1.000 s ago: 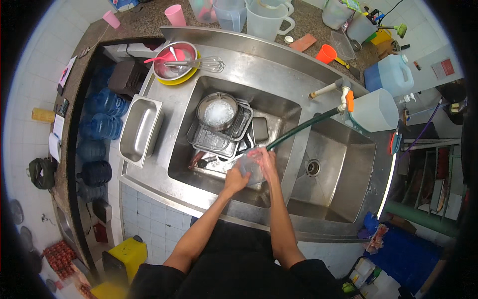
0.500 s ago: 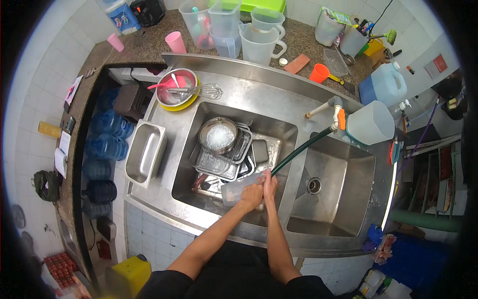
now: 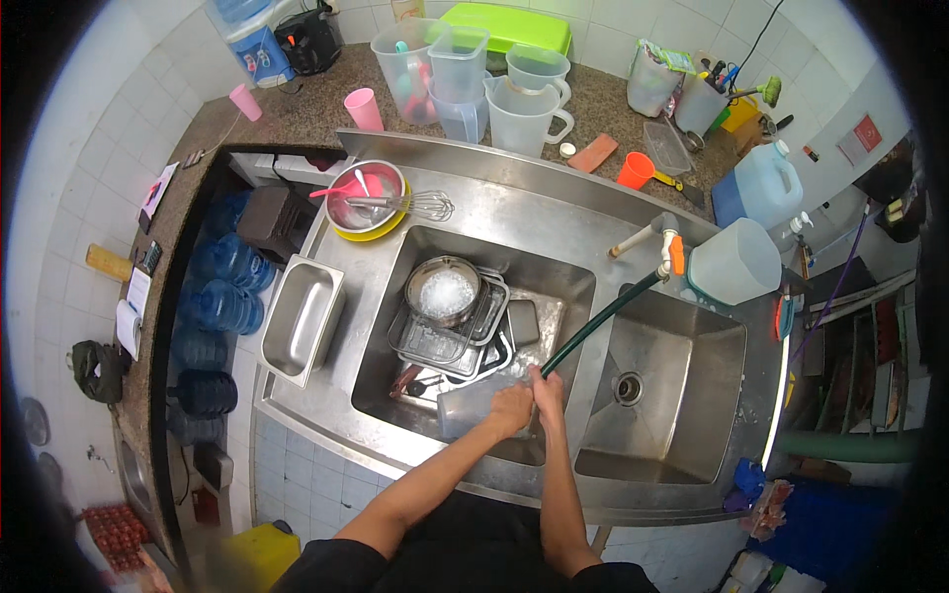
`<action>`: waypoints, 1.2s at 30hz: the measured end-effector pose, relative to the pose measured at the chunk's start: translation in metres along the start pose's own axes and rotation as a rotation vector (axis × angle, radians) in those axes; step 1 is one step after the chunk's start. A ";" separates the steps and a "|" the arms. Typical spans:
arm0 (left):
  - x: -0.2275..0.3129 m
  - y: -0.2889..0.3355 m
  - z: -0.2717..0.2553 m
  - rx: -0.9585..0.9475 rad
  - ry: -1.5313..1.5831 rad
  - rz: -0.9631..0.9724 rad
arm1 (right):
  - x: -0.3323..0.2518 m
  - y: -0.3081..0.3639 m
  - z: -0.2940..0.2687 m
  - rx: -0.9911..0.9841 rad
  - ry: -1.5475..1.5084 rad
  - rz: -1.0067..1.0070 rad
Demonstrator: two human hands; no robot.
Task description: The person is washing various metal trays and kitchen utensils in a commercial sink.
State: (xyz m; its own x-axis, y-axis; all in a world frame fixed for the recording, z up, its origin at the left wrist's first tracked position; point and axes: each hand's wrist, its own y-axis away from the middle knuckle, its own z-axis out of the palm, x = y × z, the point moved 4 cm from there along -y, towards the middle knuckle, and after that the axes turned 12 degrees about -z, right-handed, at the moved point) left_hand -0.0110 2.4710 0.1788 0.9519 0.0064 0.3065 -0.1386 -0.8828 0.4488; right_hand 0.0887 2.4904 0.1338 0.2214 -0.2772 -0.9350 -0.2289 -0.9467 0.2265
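Note:
My left hand [image 3: 510,409] is closed on a translucent plastic container [image 3: 461,409], tilted low over the near part of the left sink basin [image 3: 381,346]. Right beside it, my right hand [image 3: 548,392] grips the end of a dark green hose [image 3: 593,334] that runs down from the tap [image 3: 670,247]. The hose's mouth is hidden by my hands and the container. Beyond them in the basin, a metal pot [image 3: 443,293] with white suds sits on stacked clear trays [image 3: 430,342]. A small grey metal tin [image 3: 523,321] lies beside the stack.
The right basin [image 3: 662,395] has a round drain. Left of the sink stands a deep steel pan [image 3: 300,318]; behind it, a bowl with a whisk [image 3: 425,205] rests on the steel top. Measuring jugs [image 3: 524,119] and a blue-liquid jug [image 3: 756,185] stand farther back.
Both hands, with the container and hose end, have shifted slightly toward the basin's near side. The whole view has moved a little, so the surroundings appear lower.

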 end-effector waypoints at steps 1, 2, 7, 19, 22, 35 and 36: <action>-0.002 0.001 -0.002 0.012 0.044 0.013 | 0.000 -0.003 -0.003 0.001 -0.003 -0.005; 0.000 0.004 -0.011 0.012 0.041 0.023 | 0.013 -0.004 -0.008 -0.020 -0.133 0.170; -0.007 0.011 -0.041 0.025 -0.065 0.000 | 0.023 -0.004 -0.014 -0.155 0.251 0.128; 0.018 0.036 -0.122 -0.353 -0.422 -0.093 | -0.076 0.047 -0.019 -0.726 0.243 0.529; 0.012 0.032 -0.132 -0.114 -0.002 -0.380 | -0.122 0.068 -0.005 -0.636 -0.284 0.507; 0.037 0.006 -0.317 0.788 0.481 0.556 | -0.341 -0.074 -0.009 0.226 -0.683 -0.431; 0.034 0.005 -0.326 0.792 0.491 0.543 | -0.364 -0.079 -0.003 0.237 -0.642 -0.524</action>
State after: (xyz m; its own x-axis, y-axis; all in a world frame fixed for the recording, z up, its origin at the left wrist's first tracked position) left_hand -0.0680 2.6197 0.4652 0.5785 -0.4455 0.6833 -0.1255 -0.8763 -0.4651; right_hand 0.0291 2.6658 0.4573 -0.2084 0.3998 -0.8926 -0.4543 -0.8478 -0.2736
